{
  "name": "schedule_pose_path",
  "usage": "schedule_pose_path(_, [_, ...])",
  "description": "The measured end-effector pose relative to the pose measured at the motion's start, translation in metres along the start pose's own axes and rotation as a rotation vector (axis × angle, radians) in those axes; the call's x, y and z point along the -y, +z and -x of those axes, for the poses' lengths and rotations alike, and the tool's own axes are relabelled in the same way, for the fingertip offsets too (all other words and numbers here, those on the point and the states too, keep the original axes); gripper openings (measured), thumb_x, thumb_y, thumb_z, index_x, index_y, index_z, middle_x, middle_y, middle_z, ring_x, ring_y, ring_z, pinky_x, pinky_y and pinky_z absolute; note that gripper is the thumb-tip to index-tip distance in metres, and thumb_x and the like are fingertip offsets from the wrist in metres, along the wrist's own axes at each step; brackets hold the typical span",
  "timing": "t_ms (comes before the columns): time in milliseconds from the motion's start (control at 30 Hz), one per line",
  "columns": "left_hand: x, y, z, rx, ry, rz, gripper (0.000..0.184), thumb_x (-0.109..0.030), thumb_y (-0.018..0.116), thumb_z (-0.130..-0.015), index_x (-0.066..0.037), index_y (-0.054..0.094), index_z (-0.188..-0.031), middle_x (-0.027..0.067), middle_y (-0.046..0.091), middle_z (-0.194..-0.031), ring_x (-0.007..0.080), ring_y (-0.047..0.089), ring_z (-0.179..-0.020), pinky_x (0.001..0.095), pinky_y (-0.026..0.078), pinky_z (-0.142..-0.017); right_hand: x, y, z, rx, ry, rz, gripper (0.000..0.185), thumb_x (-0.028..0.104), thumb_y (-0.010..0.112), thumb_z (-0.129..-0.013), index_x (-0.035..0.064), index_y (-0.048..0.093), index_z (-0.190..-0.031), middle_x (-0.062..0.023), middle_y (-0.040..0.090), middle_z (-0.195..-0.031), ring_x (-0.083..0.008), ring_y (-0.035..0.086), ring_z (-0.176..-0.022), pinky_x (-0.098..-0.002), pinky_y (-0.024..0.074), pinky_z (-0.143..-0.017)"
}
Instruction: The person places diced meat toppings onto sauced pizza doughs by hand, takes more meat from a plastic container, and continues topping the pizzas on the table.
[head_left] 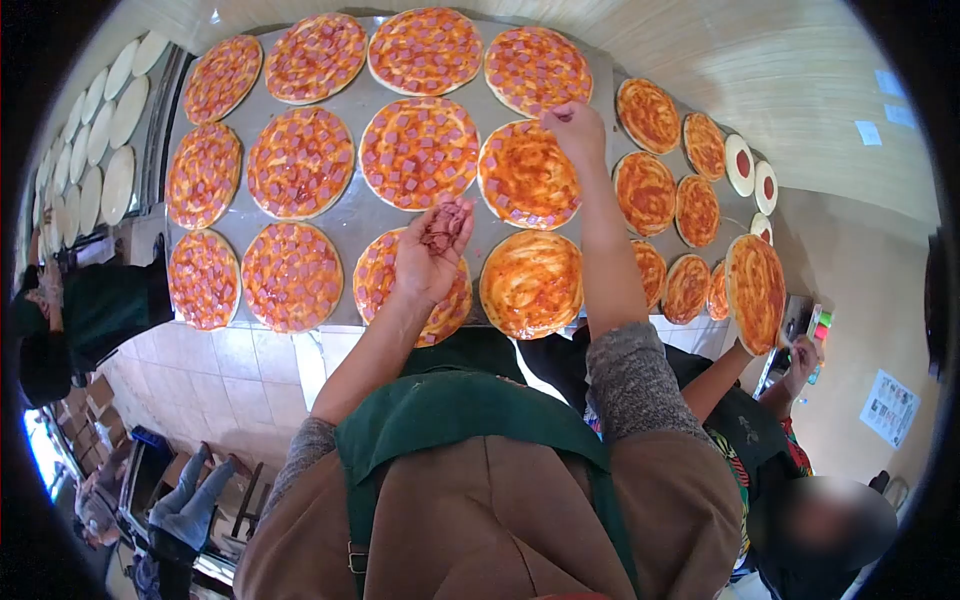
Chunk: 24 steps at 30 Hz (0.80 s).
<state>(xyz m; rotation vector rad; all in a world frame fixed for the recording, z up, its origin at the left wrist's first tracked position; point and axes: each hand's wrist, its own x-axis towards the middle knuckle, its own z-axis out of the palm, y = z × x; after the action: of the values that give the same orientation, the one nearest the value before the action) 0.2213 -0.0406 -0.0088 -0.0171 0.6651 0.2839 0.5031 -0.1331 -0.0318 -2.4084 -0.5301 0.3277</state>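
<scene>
My left hand [432,250] is cupped palm up around a heap of pink ham cubes [445,228], above a ham-topped pizza [375,290] in the front row. My right hand [575,130] has its fingers pinched together at the upper right edge of a partly topped pizza [522,180]; what it holds, if anything, is too small to make out. That pizza carries ham cubes mostly along its edge. Below it lies a pizza with sauce and cheese only [532,285]. Ham cubes cover the pizza at upper right [538,70].
The metal table [335,215] carries several more ham-topped pizzas [300,165] leftward. Sauced pizzas [645,195] and plain-rimmed bases [739,165] lie to the right. A co-worker's hand [800,365] is near a raised pizza [756,295]. Pale dough rounds [118,185] lie far left, near another person.
</scene>
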Motion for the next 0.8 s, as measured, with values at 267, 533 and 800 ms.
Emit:
schedule_pose_path(267, [0.001, -0.006, 0.002, 0.024, 0.014, -0.113, 0.033, -0.019, 0.038, -0.096, 0.0, 0.053, -0.118, 0.0123, 0.062, -0.114, 0.0226, 0.06, -0.105, 0.0351, 0.048, -0.094, 0.092, -0.007, 0.145, 0.436, -0.135, -0.374, 0.017, 0.013, 0.07, -0.078, 0.0002, 0.065, -0.088, -0.0097, 0.066, -0.083, -0.0165, 0.065, -0.072, -0.0304, 0.0501, -0.067])
schedule_pose_path(533, [0.005, 0.003, 0.011, 0.107, -0.022, -0.191, 0.037, -0.022, 0.036, -0.096, 0.0, 0.052, -0.122, 0.0108, 0.06, -0.119, 0.02, 0.057, -0.11, 0.0339, 0.047, -0.095, 0.091, 0.001, 0.178, 0.212, -0.196, -0.273, 0.015, 0.007, 0.068, -0.078, 0.0001, 0.064, -0.091, -0.0095, 0.065, -0.083, -0.0155, 0.062, -0.07, -0.0292, 0.0491, -0.064])
schedule_pose_path(800, [0.008, 0.004, 0.016, 0.174, -0.076, -0.198, 0.037, -0.022, 0.033, -0.098, -0.002, 0.052, -0.123, 0.0105, 0.06, -0.116, 0.0202, 0.058, -0.108, 0.0341, 0.048, -0.092, 0.096, -0.005, 0.187, 0.217, -0.241, -0.407, 0.012, 0.006, 0.065, -0.083, -0.0023, 0.064, -0.091, -0.0088, 0.064, -0.087, -0.0147, 0.062, -0.072, -0.0272, 0.0481, -0.063])
